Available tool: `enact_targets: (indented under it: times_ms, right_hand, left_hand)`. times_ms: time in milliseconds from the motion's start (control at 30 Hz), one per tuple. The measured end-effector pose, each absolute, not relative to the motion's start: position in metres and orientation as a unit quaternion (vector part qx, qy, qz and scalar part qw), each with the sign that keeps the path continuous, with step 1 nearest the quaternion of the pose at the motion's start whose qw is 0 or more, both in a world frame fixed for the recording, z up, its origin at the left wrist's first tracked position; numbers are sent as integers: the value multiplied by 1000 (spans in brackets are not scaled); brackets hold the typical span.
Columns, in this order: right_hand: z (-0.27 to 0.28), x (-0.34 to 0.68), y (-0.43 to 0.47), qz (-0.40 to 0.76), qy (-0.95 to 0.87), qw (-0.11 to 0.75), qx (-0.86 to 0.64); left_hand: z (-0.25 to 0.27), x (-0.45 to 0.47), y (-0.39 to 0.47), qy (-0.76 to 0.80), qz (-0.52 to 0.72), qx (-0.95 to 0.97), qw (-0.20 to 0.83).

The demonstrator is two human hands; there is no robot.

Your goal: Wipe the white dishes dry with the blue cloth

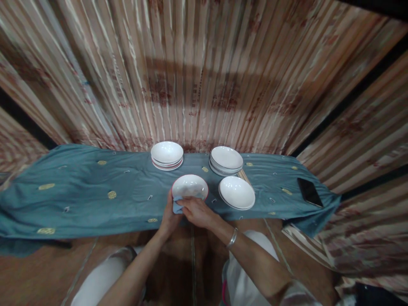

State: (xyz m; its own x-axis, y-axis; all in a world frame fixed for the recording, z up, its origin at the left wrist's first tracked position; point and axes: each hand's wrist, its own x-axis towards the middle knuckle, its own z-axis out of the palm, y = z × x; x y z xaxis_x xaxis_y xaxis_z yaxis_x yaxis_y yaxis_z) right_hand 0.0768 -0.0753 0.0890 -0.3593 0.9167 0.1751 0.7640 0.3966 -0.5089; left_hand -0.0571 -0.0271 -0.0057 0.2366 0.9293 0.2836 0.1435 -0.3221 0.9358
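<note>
A white bowl with a red rim (pixel 190 186) is in front of me near the table's front edge, tilted a little toward me. My left hand (pixel 170 212) grips its near left side, the fingers partly hidden behind the bowl and the cloth. In my right hand (pixel 196 211) is a light blue cloth (pixel 177 205), pressed to the bowl's near left rim. Right of this bowl, two or so white bowls (pixel 237 192) sit nested. Behind them stands a stack of dark-rimmed white bowls (pixel 226 157), and at the back left another stack of white bowls (pixel 167 152), some red-rimmed.
A teal patterned cloth (pixel 86 191) covers the long, narrow table. A black phone (pixel 310 192) lies near its right end. A thin wooden strip (pixel 245 176) shows beside the right-hand bowls. A striped curtain (pixel 197 76) hangs right behind the table.
</note>
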Motion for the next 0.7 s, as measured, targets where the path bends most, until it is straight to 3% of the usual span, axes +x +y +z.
enact_targets:
  times_ms: [367,600,700]
  right_hand:
    - [104,110,-108,212,-726,335,-561]
    - [101,116,-126,244,-665,280,-648]
    - [86,122,-124,289,-615,295,-671]
  left_hand:
    - [7,-56,-25,456,444,644,424]
    - [8,-57,-26,504,426,624,419]
    - [10,-58,-24,509,418,622,424]
